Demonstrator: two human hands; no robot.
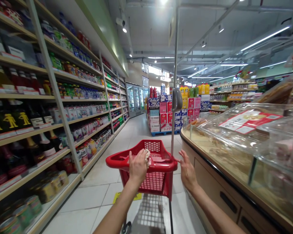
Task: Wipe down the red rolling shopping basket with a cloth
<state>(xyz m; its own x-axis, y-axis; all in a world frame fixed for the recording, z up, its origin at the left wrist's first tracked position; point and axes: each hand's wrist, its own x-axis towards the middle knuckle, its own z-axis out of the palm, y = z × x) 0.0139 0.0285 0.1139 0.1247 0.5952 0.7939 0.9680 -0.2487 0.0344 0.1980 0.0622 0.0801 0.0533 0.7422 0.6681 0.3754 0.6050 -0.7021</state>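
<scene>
A red plastic shopping cart (142, 164) stands in front of me, its perforated basket beneath a broad handle rim. My left hand (138, 165) lies over the near rim and presses a crumpled whitish cloth (146, 156) against it. Most of that cloth is hidden under the fingers. Just right of the cart's right corner, my right hand (187, 170) is raised with its fingers apart and nothing in it. A thin metal pole (176, 65) rises at this corner, with a grey rounded piece (177, 99) fixed partway up.
Shelves of bottles and cans (85, 84) line the left side. Close on the right runs a wooden counter (205, 172) bearing clear plastic covers (234, 143). Ahead, stacked boxes (166, 117) sit on a blue pallet (161, 133). Tiled floor (88, 201) stretches between, with a yellow floor sticker (117, 197).
</scene>
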